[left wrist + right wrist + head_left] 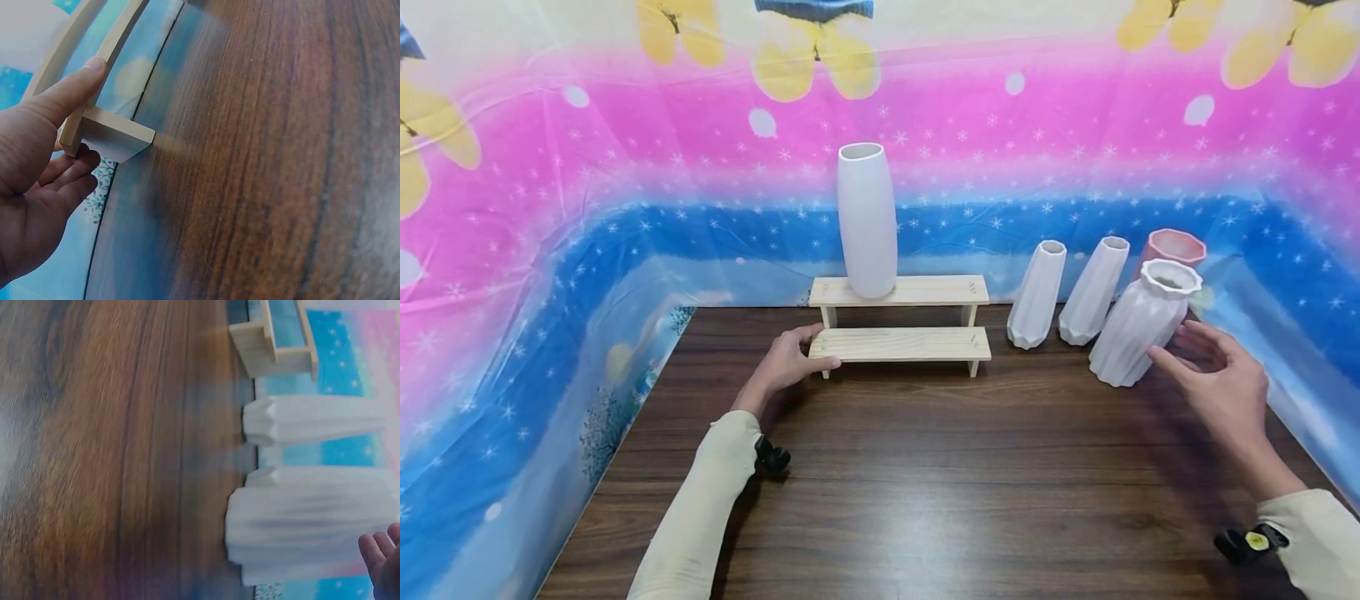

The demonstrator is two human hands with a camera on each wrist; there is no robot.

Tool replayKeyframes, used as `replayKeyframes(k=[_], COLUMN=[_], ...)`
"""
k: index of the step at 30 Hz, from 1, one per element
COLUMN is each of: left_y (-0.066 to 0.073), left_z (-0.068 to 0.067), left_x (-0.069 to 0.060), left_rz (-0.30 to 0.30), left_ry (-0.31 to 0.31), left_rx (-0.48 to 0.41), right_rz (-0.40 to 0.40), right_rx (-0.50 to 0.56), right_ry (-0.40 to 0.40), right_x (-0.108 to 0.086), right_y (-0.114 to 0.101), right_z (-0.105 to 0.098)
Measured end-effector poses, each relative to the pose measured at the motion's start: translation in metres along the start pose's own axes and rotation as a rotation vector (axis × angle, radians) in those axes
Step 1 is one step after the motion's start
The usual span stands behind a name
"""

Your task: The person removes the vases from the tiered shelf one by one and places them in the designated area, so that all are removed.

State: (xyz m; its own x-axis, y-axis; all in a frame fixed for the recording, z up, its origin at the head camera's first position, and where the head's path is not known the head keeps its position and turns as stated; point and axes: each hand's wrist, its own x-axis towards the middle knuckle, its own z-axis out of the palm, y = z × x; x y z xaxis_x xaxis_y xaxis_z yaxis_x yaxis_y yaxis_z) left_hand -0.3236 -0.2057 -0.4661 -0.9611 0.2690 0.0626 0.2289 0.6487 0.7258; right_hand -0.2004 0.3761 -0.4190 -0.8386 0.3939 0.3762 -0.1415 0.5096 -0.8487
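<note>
A pale wooden two-tier stand (901, 343) stands at the back of the table, with a tall white vase (868, 225) upright on its upper tier. My left hand (786, 358) grips the left end of the lower tier; in the left wrist view the thumb lies over the board (84, 119) and the fingers are beneath it. On the right, my right hand (1225, 383) is spread beside a white ruffled-rim vase (1142, 325), thumb near its front side. Whether the fingers touch it, I cannot tell. In the right wrist view this vase (294, 525) is blurred.
Two slim white faceted vases (1037, 296) (1093, 292) stand between the stand and the ruffled vase. A pink vase (1176, 244) is partly hidden behind the ruffled one. The dark wooden table (925, 483) meets a patterned cloth (955, 175) at its back and sides.
</note>
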Motion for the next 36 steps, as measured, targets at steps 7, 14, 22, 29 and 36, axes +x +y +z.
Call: replayKeyframes(k=[7,14,22,29,36], left_y=[0.001,0.004,0.004,0.001,0.001], left_z=[0.0,-0.001,-0.001,0.0,-0.001], left_x=[0.001,0.001,0.0,-0.001,-0.001], left_rz=[0.004,-0.01,-0.013,-0.011,-0.011], left_ry=[-0.002,-0.004,0.002,0.005,0.007], left_rx=[0.005,0.016,0.018,0.005,-0.004], right_rz=[-0.072,-0.162,-0.2,-0.253,-0.235], right_rx=[0.029,0.028,0.046,0.061,0.1], right_ry=[-0.009,-0.046,-0.112,-0.187,-0.282], right_x=[-0.003,0.004,0.012,0.015,0.02], right_y=[-0.021,-0.036,-0.054,-0.068,-0.089], right_z=[0.008,0.018,0.041,0.063,0.085])
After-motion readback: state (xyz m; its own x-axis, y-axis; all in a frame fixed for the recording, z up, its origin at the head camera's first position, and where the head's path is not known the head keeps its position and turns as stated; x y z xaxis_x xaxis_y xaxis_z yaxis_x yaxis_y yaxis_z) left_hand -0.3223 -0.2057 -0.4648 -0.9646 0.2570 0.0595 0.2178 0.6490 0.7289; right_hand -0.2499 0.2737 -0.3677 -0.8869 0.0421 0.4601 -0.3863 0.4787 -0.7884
